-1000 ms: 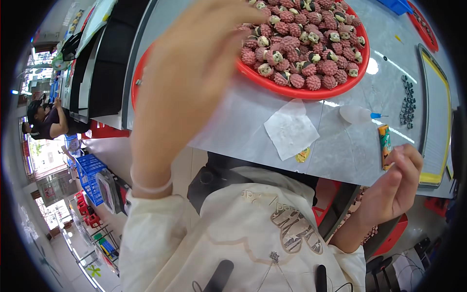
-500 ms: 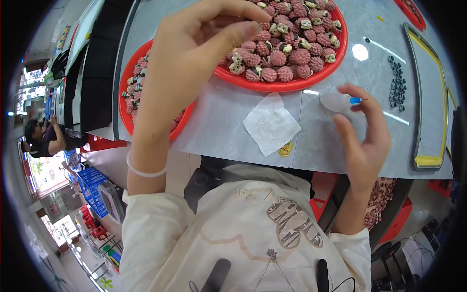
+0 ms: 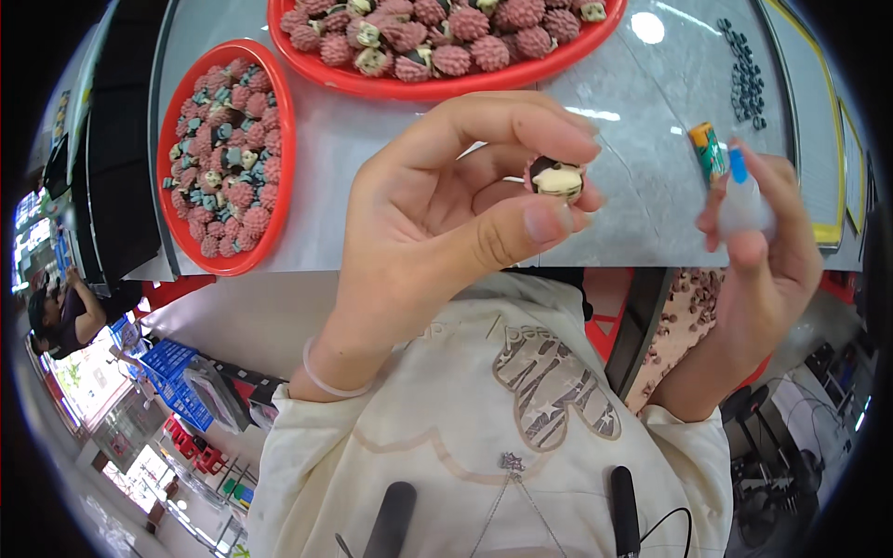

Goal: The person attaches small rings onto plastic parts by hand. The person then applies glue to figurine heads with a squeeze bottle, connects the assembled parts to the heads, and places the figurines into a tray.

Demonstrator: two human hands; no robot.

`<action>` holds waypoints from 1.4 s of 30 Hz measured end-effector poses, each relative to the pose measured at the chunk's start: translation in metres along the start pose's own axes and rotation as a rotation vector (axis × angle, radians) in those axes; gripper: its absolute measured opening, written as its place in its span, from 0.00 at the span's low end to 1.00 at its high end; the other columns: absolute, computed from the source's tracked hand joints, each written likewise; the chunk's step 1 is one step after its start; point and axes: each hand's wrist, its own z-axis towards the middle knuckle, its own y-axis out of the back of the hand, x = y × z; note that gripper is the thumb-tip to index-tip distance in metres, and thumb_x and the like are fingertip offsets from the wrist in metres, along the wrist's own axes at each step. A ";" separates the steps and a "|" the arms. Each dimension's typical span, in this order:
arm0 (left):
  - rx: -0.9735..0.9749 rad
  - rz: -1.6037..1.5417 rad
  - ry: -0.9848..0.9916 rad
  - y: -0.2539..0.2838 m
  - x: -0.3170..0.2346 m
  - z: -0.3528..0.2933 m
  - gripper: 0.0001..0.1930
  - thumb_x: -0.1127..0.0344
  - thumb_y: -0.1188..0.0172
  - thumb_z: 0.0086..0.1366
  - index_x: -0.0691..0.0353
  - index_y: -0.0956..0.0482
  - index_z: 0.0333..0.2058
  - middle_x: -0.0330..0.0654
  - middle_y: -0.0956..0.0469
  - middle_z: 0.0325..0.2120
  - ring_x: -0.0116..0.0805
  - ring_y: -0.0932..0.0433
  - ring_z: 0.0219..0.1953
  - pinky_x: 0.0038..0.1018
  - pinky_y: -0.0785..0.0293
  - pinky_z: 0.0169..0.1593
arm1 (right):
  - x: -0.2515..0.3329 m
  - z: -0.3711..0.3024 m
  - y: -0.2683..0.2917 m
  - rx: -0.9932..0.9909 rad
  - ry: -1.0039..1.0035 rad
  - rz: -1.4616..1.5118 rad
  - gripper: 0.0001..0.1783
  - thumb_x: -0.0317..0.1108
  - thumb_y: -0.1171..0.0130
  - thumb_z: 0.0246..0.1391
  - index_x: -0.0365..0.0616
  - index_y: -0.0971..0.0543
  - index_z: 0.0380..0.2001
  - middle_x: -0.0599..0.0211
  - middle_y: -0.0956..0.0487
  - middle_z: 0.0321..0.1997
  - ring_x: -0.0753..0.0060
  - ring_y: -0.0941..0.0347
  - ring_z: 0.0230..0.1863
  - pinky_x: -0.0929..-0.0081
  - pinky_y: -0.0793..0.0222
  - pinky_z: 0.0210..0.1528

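Between thumb and fingers, my left hand (image 3: 428, 205) pinches a small figurine (image 3: 558, 180) over the table's front edge. Its visible side is cream and dark, with a bit of ridged pink at the edge. My right hand (image 3: 767, 270) is closed round a small translucent squeeze bottle (image 3: 744, 214), its blue tip pointing up and away from me. The two hands are apart, and the bottle is not touching the figurine. Beyond my left hand, a large red tray (image 3: 400, 89) holds many pink ridged figurines with cream and dark parts.
At the left lies a smaller red tray (image 3: 286, 167) of pink and blue-grey pieces. A green and orange cylinder (image 3: 707, 151) lies beside the bottle. Small dark pieces (image 3: 746, 79) sit in rows farther back, near a yellow-edged frame (image 3: 826, 232). A person (image 3: 70, 316) is far left.
My left hand has come back from the large tray, toward me, with a figurine in it. My right hand has moved right and nearer, tipping the bottle upright. The view has shifted.
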 end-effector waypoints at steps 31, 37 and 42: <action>-0.007 0.046 0.008 -0.008 0.018 -0.014 0.19 0.64 0.39 0.50 0.70 0.32 0.37 0.56 0.29 0.34 0.35 0.26 0.31 0.20 0.25 0.30 | -0.017 -0.024 0.023 0.063 0.083 0.300 0.21 0.39 0.49 0.49 0.34 0.35 0.41 0.50 0.36 0.43 0.66 0.37 0.42 0.74 0.41 0.45; 0.013 0.024 0.014 -0.006 0.019 -0.015 0.19 0.64 0.39 0.50 0.70 0.32 0.37 0.56 0.29 0.33 0.35 0.26 0.31 0.20 0.26 0.30 | -0.011 -0.032 0.026 0.032 0.066 0.251 0.20 0.38 0.49 0.49 0.33 0.35 0.40 0.48 0.35 0.43 0.64 0.36 0.42 0.71 0.40 0.46; 0.014 0.054 -0.001 -0.008 0.019 -0.014 0.18 0.64 0.40 0.50 0.70 0.32 0.36 0.56 0.29 0.33 0.36 0.25 0.30 0.20 0.26 0.30 | -0.002 -0.033 0.019 0.005 0.053 0.210 0.19 0.37 0.50 0.50 0.32 0.35 0.39 0.47 0.35 0.44 0.62 0.35 0.42 0.68 0.40 0.47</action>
